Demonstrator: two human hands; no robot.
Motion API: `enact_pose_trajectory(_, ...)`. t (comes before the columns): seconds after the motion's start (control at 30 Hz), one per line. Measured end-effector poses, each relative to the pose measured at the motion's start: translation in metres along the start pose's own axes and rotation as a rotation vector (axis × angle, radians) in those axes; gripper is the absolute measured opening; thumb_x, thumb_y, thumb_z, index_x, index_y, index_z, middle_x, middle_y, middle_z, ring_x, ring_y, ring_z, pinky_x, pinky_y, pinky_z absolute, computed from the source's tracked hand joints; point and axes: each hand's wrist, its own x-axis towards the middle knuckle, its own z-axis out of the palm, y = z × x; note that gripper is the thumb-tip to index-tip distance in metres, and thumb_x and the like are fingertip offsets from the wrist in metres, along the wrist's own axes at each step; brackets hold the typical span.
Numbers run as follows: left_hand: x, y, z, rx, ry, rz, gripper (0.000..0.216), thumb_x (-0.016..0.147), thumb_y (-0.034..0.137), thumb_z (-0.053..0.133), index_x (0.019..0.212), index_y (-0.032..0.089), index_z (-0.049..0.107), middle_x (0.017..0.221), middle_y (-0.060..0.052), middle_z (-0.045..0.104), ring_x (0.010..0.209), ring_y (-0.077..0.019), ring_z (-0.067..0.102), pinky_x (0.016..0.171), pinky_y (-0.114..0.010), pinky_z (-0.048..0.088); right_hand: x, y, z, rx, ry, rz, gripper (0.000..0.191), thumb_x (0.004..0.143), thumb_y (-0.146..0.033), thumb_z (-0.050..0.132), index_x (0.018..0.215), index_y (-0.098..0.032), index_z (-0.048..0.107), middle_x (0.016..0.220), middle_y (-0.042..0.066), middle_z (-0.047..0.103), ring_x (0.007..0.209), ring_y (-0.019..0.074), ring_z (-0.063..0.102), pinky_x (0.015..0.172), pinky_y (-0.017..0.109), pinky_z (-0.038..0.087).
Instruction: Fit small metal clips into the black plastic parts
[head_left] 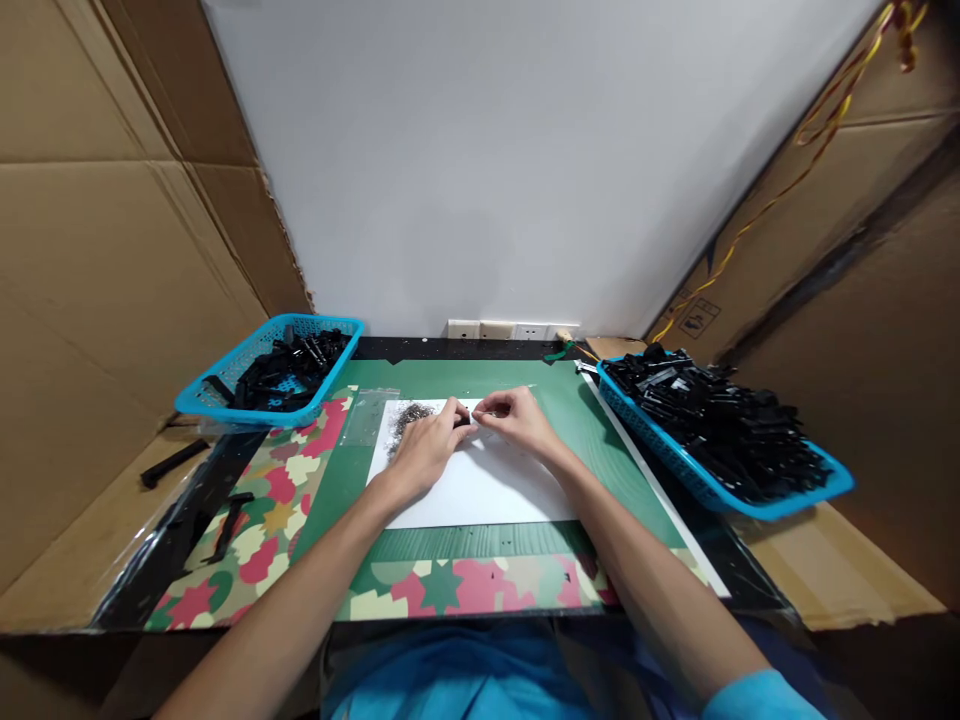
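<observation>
Both my hands meet over a white sheet of paper on the green mat. My left hand pinches a small black plastic part at its fingertips. My right hand has its fingers curled and pinched against the same part from the right. A small heap of tiny grey metal pieces lies on the paper just left of my left hand.
A blue basket with black parts stands at the left, a fuller blue basket of black parts at the right. Loose black parts lie on the cardboard at left. Cardboard walls flank both sides. A clear bag lies beside the paper.
</observation>
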Motion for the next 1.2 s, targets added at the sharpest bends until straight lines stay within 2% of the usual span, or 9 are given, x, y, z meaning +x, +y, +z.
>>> enact_pose_trajectory(0.17, 0.0, -0.001, 0.001, -0.043, 0.005, -0.012, 0.023, 0.109, 0.044, 0.051, 0.123, 0.025, 0.056, 0.104, -0.01, 0.08, 0.098, -0.0324, 0.076, 0.081, -0.035, 0.047, 0.001, 0.005, 0.005, 0.095, -0.058, 0.06, 0.018, 0.083, -0.027, 0.075, 0.088, -0.014, 0.086, 0.083, 0.007, 0.081, 0.072, 0.018, 0.067, 0.064, 0.026, 0.045)
enact_pose_trajectory(0.4, 0.001, -0.006, 0.005, -0.106, 0.0, -0.009, 0.021, 0.107, 0.043, 0.054, 0.122, 0.027, 0.052, 0.092, -0.005, 0.077, 0.088, -0.0288, 0.073, 0.08, -0.034, 0.046, 0.0, 0.002, 0.003, 0.205, -0.11, 0.084, 0.02, 0.084, -0.031, 0.076, 0.085, -0.013, 0.085, 0.08, 0.007, 0.079, 0.07, 0.0159, 0.063, 0.059, 0.024, 0.041)
enact_pose_trajectory(0.53, 0.004, -0.009, 0.009, -0.187, 0.033, 0.035, 0.016, 0.108, 0.039, 0.051, 0.118, 0.027, 0.051, 0.103, -0.006, 0.075, 0.094, -0.027, 0.071, 0.083, -0.035, 0.047, 0.0, -0.003, 0.001, 0.174, -0.096, 0.047, 0.02, 0.085, -0.03, 0.075, 0.084, -0.012, 0.084, 0.076, 0.006, 0.077, 0.067, 0.0152, 0.06, 0.058, 0.024, 0.039)
enact_pose_trajectory(0.63, 0.004, -0.008, 0.009, -0.324, 0.053, 0.095, 0.02, 0.108, 0.044, 0.053, 0.117, 0.026, 0.051, 0.11, -0.006, 0.07, 0.093, -0.0235, 0.068, 0.083, -0.033, 0.048, -0.001, -0.009, -0.001, 0.111, -0.027, -0.065, 0.016, 0.087, -0.028, 0.075, 0.087, -0.014, 0.084, 0.079, 0.006, 0.077, 0.068, 0.0156, 0.06, 0.06, 0.025, 0.041)
enact_pose_trajectory(0.73, 0.004, -0.004, 0.004, -0.459, 0.09, 0.148, 0.026, 0.109, 0.049, 0.049, 0.118, 0.024, 0.052, 0.106, -0.005, 0.066, 0.09, -0.0204, 0.063, 0.082, -0.032, 0.047, -0.004, -0.016, -0.002, 0.001, 0.092, -0.244, 0.011, 0.089, -0.021, 0.073, 0.091, -0.018, 0.083, 0.084, 0.005, 0.077, 0.07, 0.0154, 0.06, 0.064, 0.027, 0.043)
enact_pose_trajectory(0.87, 0.002, 0.002, -0.002, -0.524, 0.224, 0.181, 0.031, 0.114, 0.048, 0.036, 0.116, 0.023, 0.055, 0.099, -0.004, 0.062, 0.088, -0.0196, 0.058, 0.083, -0.034, 0.044, -0.01, -0.023, 0.001, -0.157, 0.198, -0.47, 0.016, 0.089, -0.011, 0.069, 0.095, -0.022, 0.08, 0.086, 0.004, 0.074, 0.076, 0.0167, 0.065, 0.07, 0.028, 0.049)
enact_pose_trajectory(0.97, 0.0, 0.005, -0.003, -0.546, 0.303, 0.167, 0.027, 0.113, 0.046, 0.036, 0.117, 0.024, 0.051, 0.098, -0.003, 0.06, 0.087, -0.0196, 0.057, 0.082, -0.034, 0.044, -0.013, -0.026, 0.007, -0.234, 0.265, -0.596, 0.018, 0.094, -0.01, 0.067, 0.098, -0.023, 0.079, 0.087, 0.005, 0.073, 0.08, 0.0188, 0.067, 0.074, 0.03, 0.052)
enact_pose_trajectory(1.07, -0.002, 0.006, -0.002, -0.596, 0.337, 0.182, 0.022, 0.113, 0.044, 0.038, 0.12, 0.025, 0.045, 0.098, -0.002, 0.056, 0.087, -0.0195, 0.056, 0.08, -0.033, 0.044, -0.016, -0.03, 0.014, -0.263, 0.339, -0.66, 0.015, 0.098, -0.012, 0.068, 0.101, -0.024, 0.078, 0.088, 0.006, 0.074, 0.08, 0.0202, 0.066, 0.074, 0.034, 0.054)
enact_pose_trajectory(1.2, -0.004, 0.006, -0.001, -0.585, 0.366, 0.233, 0.018, 0.113, 0.041, 0.039, 0.121, 0.025, 0.042, 0.097, -0.002, 0.053, 0.082, -0.0183, 0.053, 0.076, -0.033, 0.042, -0.018, -0.034, 0.017, -0.283, 0.373, -0.664, 0.013, 0.099, -0.015, 0.069, 0.102, -0.025, 0.078, 0.087, 0.006, 0.075, 0.078, 0.0204, 0.066, 0.074, 0.035, 0.055)
